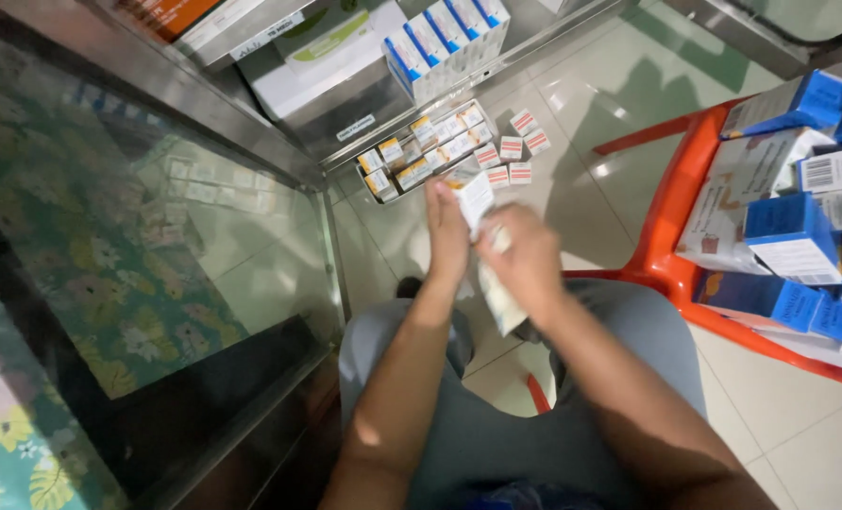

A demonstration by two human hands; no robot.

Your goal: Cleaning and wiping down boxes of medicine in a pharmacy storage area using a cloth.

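Nearest to me, I see grey trousers [496,416] over both knees and pale glossy floor tiles [799,444] beneath, smooth and reflective. Both forearms reach forward over the lap. My left hand [446,236] stands with fingers straight and pressed flat against a folded white paper sheet [485,246]. My right hand [527,260] is closed over the same sheet, pinching it against the left palm; the sheet hangs down between the knees and rises above the fingers. It is motion-blurred, so I cannot tell its print.

To my left runs a glass counter [157,246] with a metal frame, its top mirroring a floral pattern. To my right, an orange plastic chair [671,236] carries a loose heap of blue and white cardboard boxes [789,236].

Further ahead on the floor, a shallow tray [374,184] holds rows of small yellow-marked cartons, with several red-striped small boxes [515,151] lying just beside it. Beyond, a low metal shelf bears upright blue-and-white cartons [445,33].
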